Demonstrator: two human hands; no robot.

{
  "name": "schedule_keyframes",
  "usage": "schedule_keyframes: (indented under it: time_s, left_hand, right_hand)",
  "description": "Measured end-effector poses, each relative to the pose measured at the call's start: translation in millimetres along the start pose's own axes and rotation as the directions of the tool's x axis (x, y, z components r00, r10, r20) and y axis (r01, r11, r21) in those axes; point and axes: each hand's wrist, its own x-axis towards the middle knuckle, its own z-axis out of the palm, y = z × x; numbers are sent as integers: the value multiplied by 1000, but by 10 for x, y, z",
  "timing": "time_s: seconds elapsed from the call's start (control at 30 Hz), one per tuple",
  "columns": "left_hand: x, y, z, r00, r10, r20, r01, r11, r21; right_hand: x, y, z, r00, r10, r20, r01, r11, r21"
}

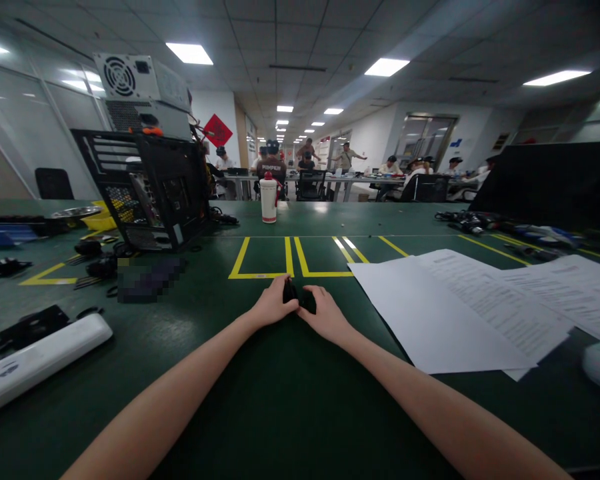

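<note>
Both hands meet over the middle of the green table. My left hand is closed on a small black object, its fingers behind and thumb in front. My right hand curves its thumb and fingers around the right side of the black piece, and its thumb tip is close to the left thumb. The object's kind is too dark and small to make out, and the fingers partly cover it. Yellow tape markings lie on the table just beyond the hands.
White printed sheets lie right of my hands. A black computer case with power supplies on top stands back left. Behind the tape is a white cup. A white bar-shaped item and dark cables lie left.
</note>
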Motion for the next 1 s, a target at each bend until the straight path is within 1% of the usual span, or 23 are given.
schedule_keyframes:
  time_s: [0.1, 0.23, 0.43, 0.5, 0.57, 0.63, 0.73, 0.8, 0.83, 0.87, 0.93, 0.97, 1.0]
  left_hand:
    - [3, -10, -3, 1000, 22, -9, -22, 1000, -16]
    - [32, -2, -12, 1000, 9, 8, -9, 1000, -8]
    - [100, 54, 5, 1000, -15, 8, 15, 1000, 12]
    - [67, 103, -7, 1000, -12, 4, 12, 1000, 19]
    - [-33, 187, -46, 1000, 2, 27, -2, 1000, 7]
    - [-209, 304, -112, 996, 23, 84, -21, 999, -28]
    - [-607, 474, -239, 982, 62, 180, -46, 995, -92]
    - [-939, 518, -313, 969, 84, 234, -60, 992, -108]
    - [-1116, 509, -341, 960, 85, 267, -59, 993, -104]
    - [-1295, 482, -362, 957, 83, 277, -59, 994, -93]
    - [-1642, 407, -391, 951, 67, 301, -48, 996, -71]
    - [-1799, 376, -405, 956, 31, 291, -15, 998, -55]
    - [-1941, 361, -426, 967, -7, 254, 18, 999, -40]
  right_hand:
    - [7, 12, 6, 999, -50, 10, 51, 997, -59]
    - [23, 24, -13, 995, -104, 0, 104, 990, -92]
    - [108, 93, -89, 990, -134, -44, 123, 974, -192]
    - [101, 101, -112, 989, -139, -41, 127, 967, -219]
    - [28, 65, -135, 991, -134, -26, 125, 968, -215]
    - [-124, -32, -159, 994, -112, 6, 111, 979, -173]
    - [-469, -282, -204, 989, -98, 112, 103, 994, -40]
    - [-722, -476, -220, 978, -99, 184, 86, 993, 77]
    - [-840, -564, -208, 978, -99, 186, 72, 986, 148]
    - [-946, -641, -174, 977, -95, 189, 52, 973, 223]
    - [-1117, -748, -20, 981, -66, 182, -13, 916, 400]
    - [-1180, -782, 105, 986, -63, 156, -26, 859, 511]
    - [-1231, -808, 255, 990, -78, 120, -15, 777, 629]
